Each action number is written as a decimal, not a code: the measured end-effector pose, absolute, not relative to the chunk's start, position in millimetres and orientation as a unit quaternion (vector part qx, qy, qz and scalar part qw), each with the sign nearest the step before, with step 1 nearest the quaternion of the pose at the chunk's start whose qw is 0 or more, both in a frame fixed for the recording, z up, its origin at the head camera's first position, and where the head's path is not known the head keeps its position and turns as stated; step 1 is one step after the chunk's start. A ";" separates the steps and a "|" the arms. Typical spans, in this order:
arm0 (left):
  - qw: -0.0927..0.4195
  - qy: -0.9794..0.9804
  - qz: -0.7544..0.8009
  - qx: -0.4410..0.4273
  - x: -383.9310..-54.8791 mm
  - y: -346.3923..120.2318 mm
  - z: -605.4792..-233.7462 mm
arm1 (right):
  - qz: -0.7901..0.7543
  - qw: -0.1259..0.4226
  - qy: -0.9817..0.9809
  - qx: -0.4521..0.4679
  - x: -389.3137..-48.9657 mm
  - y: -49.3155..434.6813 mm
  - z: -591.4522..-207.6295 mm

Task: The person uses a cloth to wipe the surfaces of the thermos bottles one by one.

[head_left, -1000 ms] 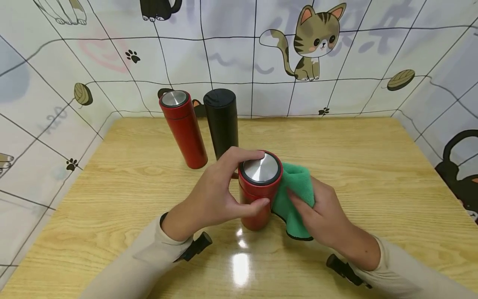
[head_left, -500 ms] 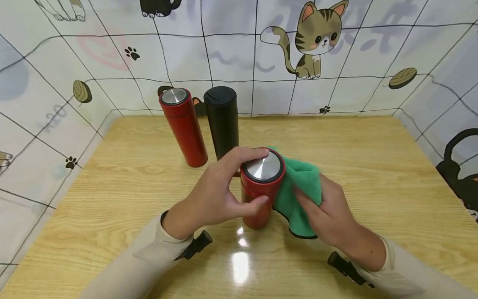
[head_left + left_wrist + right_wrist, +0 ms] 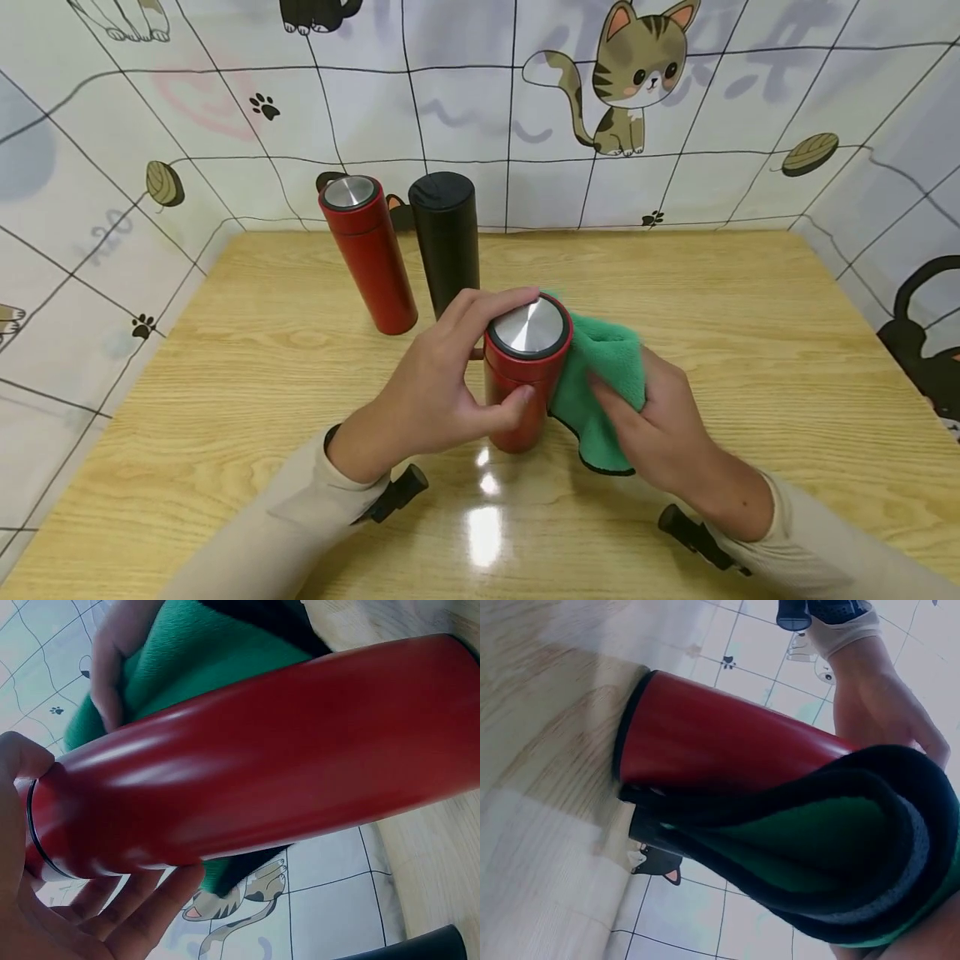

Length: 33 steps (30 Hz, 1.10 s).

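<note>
A red thermos flask (image 3: 513, 425) with a steel-topped lid (image 3: 529, 327) stands upright on the table. My left hand (image 3: 427, 383) grips it near the top, thumb at the front and fingers around the far side; the left wrist view shows the fingers curled about the lid end. In my right hand (image 3: 663, 425) is a folded green cloth (image 3: 600, 358) with dark edging, held against the flask's right side. The cloth (image 3: 802, 840) loops open in the right wrist view, beside the red flask (image 3: 720, 739). Most of my right fingers are hidden behind the cloth.
Behind my left hand stand a second red flask (image 3: 371, 258) and a black flask (image 3: 446, 242), both upright. The wooden table (image 3: 712, 333) meets a white wall (image 3: 465, 108) with cat drawings at the back and sides.
The cloth and my right hand have shifted slightly right. My left index finger has moved from the lid's steel top to its far rim. The two flasks behind have not moved.
</note>
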<state>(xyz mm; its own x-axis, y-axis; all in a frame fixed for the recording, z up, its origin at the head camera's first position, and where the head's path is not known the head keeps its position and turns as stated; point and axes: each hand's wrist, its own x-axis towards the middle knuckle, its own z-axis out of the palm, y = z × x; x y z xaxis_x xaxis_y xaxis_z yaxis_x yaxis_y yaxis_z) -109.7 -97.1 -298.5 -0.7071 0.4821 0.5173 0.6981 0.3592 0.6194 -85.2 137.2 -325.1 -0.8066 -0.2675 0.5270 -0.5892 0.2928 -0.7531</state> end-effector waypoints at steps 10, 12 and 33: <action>0.122 -0.811 -0.443 -0.361 -110.1 -94.3 -298.4 | 0.551 0.179 -0.767 0.276 -83.9 137.8 -327.1; 0.117 -0.811 -0.445 -0.362 -110.0 -94.3 -298.2 | 0.546 0.171 -0.773 0.275 -84.2 137.9 -327.1; 0.121 -0.809 -0.433 -0.378 -112.3 -96.8 -301.0 | 0.539 0.189 -0.773 0.275 -84.6 136.5 -325.6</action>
<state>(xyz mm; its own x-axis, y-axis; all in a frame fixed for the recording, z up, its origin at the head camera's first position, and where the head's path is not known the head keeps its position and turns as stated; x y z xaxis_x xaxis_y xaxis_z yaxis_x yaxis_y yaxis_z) -112.3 -96.8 -301.0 -0.6856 0.5063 0.5230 0.7160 0.3396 0.6099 -84.6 136.5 -325.6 -0.7777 -0.2209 0.5885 -0.6286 0.2680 -0.7301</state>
